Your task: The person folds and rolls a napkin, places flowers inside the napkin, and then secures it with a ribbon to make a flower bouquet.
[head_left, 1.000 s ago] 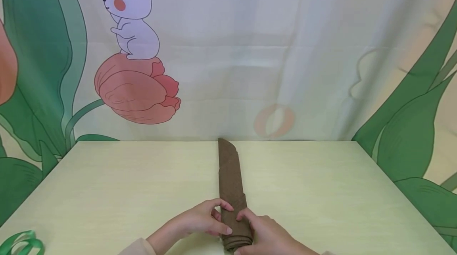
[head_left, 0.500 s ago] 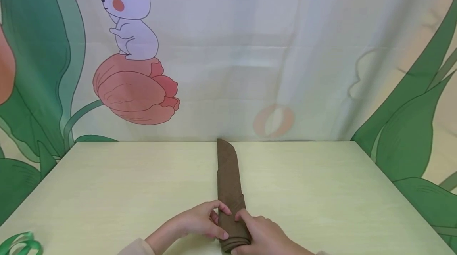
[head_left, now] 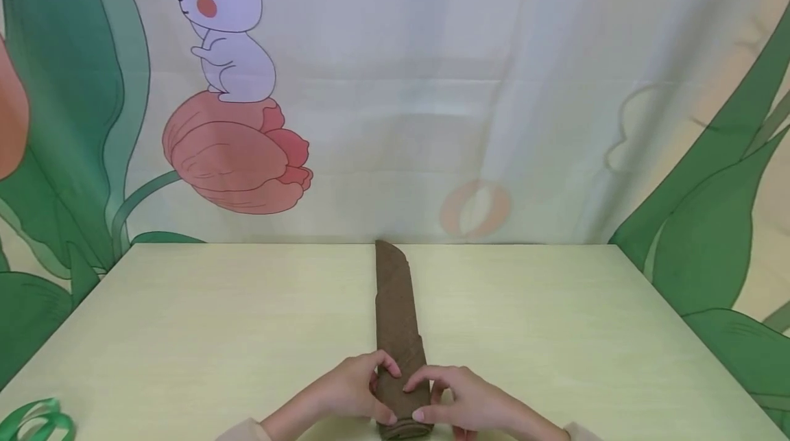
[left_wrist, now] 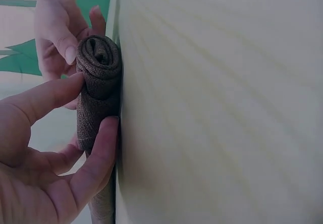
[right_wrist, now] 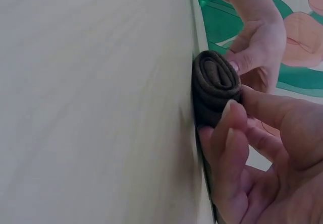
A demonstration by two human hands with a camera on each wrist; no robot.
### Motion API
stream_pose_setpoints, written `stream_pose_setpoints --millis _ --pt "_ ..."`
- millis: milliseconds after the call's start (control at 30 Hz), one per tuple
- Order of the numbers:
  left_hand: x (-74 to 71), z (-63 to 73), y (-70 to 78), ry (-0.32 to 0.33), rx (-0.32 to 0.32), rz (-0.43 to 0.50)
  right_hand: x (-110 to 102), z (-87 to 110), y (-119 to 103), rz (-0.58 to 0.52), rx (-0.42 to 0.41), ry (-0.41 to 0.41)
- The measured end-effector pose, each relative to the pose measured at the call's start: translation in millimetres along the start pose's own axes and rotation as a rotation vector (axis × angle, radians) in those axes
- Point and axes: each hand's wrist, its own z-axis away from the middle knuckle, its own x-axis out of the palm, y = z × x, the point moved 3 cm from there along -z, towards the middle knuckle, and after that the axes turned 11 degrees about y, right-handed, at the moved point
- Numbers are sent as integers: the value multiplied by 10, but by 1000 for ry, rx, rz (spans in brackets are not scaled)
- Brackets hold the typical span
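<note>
A brown woven cloth point(head_left: 397, 311), rolled into a long narrow tube, lies lengthwise down the middle of the table, reaching to its back edge. My left hand point(head_left: 356, 386) grips the near part from the left, thumb by the near end and index finger curled over the top. From the other side my right hand point(head_left: 465, 400) holds it, thumb on top by the end and index fingertip on the upper face. In the left wrist view the spiral end of the cloth roll point(left_wrist: 101, 57) shows. The right wrist view shows layered coils in the cloth roll point(right_wrist: 217, 77) too.
A loosely looped green ribbon point(head_left: 37, 420) lies at the table's front left corner. Behind the pale yellow table point(head_left: 185, 317) hangs a printed curtain point(head_left: 395, 118) with a rabbit, a tulip and leaves.
My right hand has shifted its hold: the thumb has moved from the roll's near end up onto its top, and the wrist swung right. The left hand has slid slightly nearer.
</note>
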Motion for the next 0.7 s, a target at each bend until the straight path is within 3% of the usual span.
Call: stream_pose_setpoints --millis 200,400,500,700 --pt "2 12 8 -6 33 -50 45 -48 8 52 -46 20" --pt "-49 3 -35 -42 -48 126 58 -101 4 101 -88 35" --pt "-69 -16 -49 -53 -52 169 41 -107 35 37 -50 21" --pt "-58 -61 -46 -49 -30 150 -91 -178 159 -178 76 -67"
